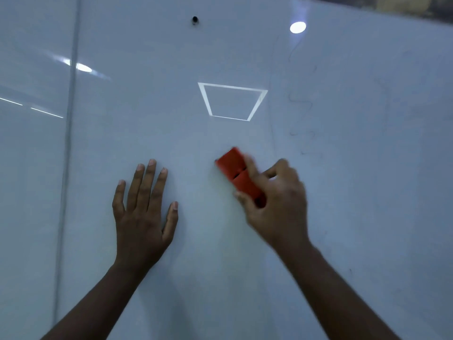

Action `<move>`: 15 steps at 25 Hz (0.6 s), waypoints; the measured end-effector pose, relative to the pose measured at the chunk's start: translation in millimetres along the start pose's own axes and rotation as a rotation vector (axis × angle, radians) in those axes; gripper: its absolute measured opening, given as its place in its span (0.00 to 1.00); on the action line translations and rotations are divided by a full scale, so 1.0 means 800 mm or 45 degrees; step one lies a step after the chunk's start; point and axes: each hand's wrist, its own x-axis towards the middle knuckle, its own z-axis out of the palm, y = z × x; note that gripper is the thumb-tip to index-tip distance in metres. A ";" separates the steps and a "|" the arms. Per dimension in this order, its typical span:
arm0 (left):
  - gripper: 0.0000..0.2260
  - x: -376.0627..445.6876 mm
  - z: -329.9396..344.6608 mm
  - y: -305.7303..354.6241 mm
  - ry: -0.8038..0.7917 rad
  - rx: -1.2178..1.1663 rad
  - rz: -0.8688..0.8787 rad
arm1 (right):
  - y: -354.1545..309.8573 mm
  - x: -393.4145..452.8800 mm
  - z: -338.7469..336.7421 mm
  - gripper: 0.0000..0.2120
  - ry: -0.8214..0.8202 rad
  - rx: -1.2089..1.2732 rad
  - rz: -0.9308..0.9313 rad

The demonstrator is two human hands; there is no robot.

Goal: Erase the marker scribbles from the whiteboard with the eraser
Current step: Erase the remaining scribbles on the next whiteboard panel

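1. Whiteboard (245,278): glossy white panel filling the view; vertical seam (69,133) at left, dark mounting hole (195,20) near the top, reflected ceiling lights including a square outline (231,101).
2. Marker scribbles (302,101): faint, thin squiggles in a vertical run, right of centre, above and to the right of the eraser. Board around both hands reads clean.
3. Progress, judged: most of the marking appears gone; the faint right-hand traces are left.
4. Eraser (239,176): red block, tilted, face against the board, motion-blurred, well apart from the squiggles.
5. Right hand (277,200): grasping the eraser, fingers wrapped over its lower end, forearm reaching up from lower right.
6. Left hand (143,209): released, flat on the board, fingers straight and spread, holding nothing.
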 end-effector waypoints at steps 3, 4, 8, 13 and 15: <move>0.27 0.020 -0.008 0.007 0.048 -0.011 -0.056 | 0.061 0.047 -0.026 0.35 0.161 0.002 0.263; 0.27 0.032 -0.010 0.007 0.043 -0.010 -0.059 | 0.076 0.056 -0.031 0.34 0.217 0.024 0.359; 0.29 0.093 -0.010 0.011 0.029 -0.008 0.009 | 0.079 0.066 -0.026 0.33 0.385 0.023 0.496; 0.32 0.165 0.001 0.021 0.042 0.042 0.109 | 0.008 0.025 0.009 0.31 0.178 0.029 -0.004; 0.32 0.190 0.006 0.024 0.069 0.059 0.126 | 0.003 0.013 0.014 0.32 0.113 -0.013 -0.160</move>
